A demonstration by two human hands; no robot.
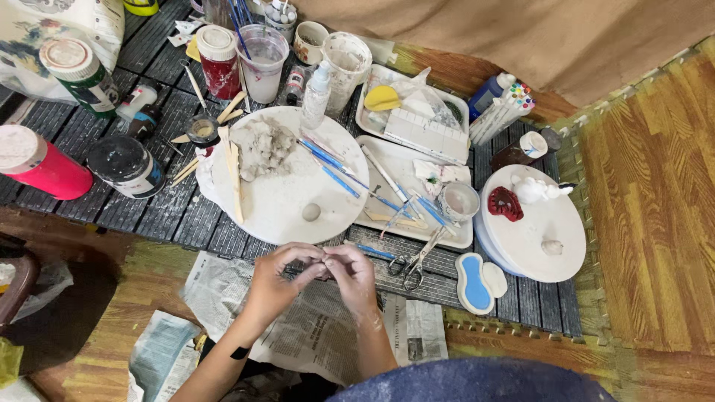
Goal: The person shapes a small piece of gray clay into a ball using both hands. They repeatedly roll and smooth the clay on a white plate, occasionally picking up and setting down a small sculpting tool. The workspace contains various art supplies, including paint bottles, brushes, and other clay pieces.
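My left hand (279, 272) and my right hand (351, 274) meet fingertip to fingertip over the near edge of the dark slatted table (167, 212), pinching a small grey piece of clay (325, 266) between them. Just beyond them lies a round white board (287, 197) bearing a lump of grey clay (262, 147) and a small clay ball (311, 212). Blue-handled tools (331, 167) rest on the board's right side.
Scissors (413, 260) lie right of my hands. A second round board (544, 231) holds a red piece (506, 203) and a white figure (538, 190). Paint jars (125, 165), a pink bottle (41, 164) and cups (262, 63) crowd the back. Newspaper (313, 327) covers the floor below.
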